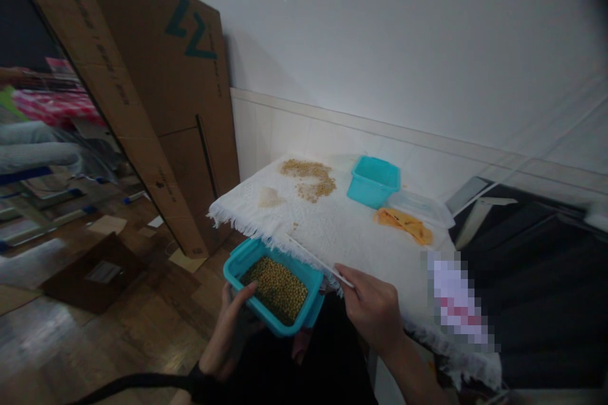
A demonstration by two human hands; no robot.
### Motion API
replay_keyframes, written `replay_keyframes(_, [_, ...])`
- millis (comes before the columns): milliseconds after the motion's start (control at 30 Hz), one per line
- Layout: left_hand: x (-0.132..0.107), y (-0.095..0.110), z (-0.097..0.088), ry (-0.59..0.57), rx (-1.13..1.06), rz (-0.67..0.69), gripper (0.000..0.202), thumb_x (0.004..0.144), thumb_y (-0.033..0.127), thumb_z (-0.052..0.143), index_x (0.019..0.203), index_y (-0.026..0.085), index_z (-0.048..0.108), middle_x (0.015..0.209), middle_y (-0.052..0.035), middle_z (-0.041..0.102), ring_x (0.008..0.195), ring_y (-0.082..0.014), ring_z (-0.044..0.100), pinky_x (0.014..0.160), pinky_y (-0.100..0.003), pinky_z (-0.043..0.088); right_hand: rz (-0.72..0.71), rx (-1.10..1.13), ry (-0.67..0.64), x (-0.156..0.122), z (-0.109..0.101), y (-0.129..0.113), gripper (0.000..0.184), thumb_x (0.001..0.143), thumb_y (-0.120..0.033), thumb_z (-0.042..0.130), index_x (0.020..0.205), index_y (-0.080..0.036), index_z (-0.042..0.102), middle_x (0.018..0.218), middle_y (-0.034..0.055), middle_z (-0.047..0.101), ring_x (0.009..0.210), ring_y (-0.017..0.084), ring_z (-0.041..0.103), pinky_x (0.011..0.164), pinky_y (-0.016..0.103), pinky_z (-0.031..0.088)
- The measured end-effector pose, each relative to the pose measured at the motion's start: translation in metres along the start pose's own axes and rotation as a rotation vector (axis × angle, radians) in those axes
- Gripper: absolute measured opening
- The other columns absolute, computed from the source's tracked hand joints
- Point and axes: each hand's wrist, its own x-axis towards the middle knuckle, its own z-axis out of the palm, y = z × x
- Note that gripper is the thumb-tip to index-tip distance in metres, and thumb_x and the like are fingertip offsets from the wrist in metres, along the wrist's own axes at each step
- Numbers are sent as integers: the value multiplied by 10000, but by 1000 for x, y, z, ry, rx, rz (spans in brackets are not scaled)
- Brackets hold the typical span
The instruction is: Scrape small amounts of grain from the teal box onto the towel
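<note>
My left hand (234,304) is closed round the near left side of a turquoise plastic container (232,264), its thumb over the rim. Inside are many yellowish beans (280,285), like soybeans, and something dark green among them. The container tilts slightly at the table's front edge. My right hand (373,304) grips a thin white stick (316,259), which reaches left over the cloth edge just beyond the container. More loose beans (318,185) lie spread on the white fringed cloth (342,234), beside a small pale beige patch (270,197) whose kind I cannot make out.
At the back of the table stand a second turquoise container (373,185), a clear lid (420,207) and a crumpled orange cloth (406,224). A tall cardboard box (190,107) rises on the left. A black covered object (536,278) is on the right. Cardboard pieces (95,272) lie on the floor.
</note>
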Motion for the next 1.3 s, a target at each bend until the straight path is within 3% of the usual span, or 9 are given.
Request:
replay_keyframes(267, [1, 3, -6, -7, 10, 22, 690, 798, 423, 848, 1396, 362, 510, 1339, -94, 689, 1089, -310, 746, 816, -441, 641, -4, 111, -6, 1, 1, -12, 345, 939, -30, 503, 1013, -182, 803, 917, 41, 848, 778, 157, 822, 798, 218, 661])
replay_keyframes(400, [-1, 5, -5, -16, -16, 43, 738, 774, 400, 871, 1409, 370, 497, 1343, -104, 700, 1109, -337, 748, 839, -480, 639, 92, 48, 54, 11, 11, 6, 230, 1008, -174, 589, 974, -191, 816, 903, 55, 848, 751, 189, 822, 746, 236, 658])
replay_keyframes(500, [1, 6, -4, -9, -26, 38, 735, 765, 389, 877, 1398, 374, 504, 1340, -101, 699, 1114, -341, 747, 855, -500, 634, 153, -30, 76, 19, 24, 25, 281, 1038, -274, 581, 933, -199, 830, 842, 62, 841, 673, 202, 808, 684, 247, 643])
replay_keyframes(633, [4, 6, -5, 38, -29, -12, 701, 761, 395, 876, 1368, 358, 529, 1309, -107, 704, 1108, -341, 746, 860, -508, 626, 180, -26, 5, 22, 35, 37, 339, 1050, -316, 544, 933, -197, 839, 828, 73, 838, 664, 210, 805, 659, 252, 624])
replay_keyframes(800, [8, 3, -11, 7, -27, 25, 725, 748, 393, 880, 1382, 365, 530, 1276, -96, 716, 1120, -348, 737, 858, -494, 623, 258, 52, -87, 26, 32, 40, 310, 1026, -358, 575, 936, -225, 840, 798, 45, 835, 640, 195, 792, 622, 232, 601])
replay_keyframes(1000, [31, -5, -19, 96, -32, -59, 709, 754, 380, 873, 1356, 380, 499, 1324, -93, 667, 1063, -314, 750, 824, -486, 628, 180, 104, -84, 27, 33, 33, 270, 1015, -276, 583, 950, -217, 839, 880, 58, 846, 725, 199, 815, 708, 243, 637])
replay_keyframes(1300, [32, -8, -25, 48, -7, -61, 761, 759, 442, 874, 1405, 384, 478, 1270, -87, 699, 980, -295, 773, 786, -459, 637, -20, 240, -40, 7, 21, -9, 414, 896, -39, 517, 1116, -222, 816, 970, 40, 849, 830, 180, 824, 798, 275, 675])
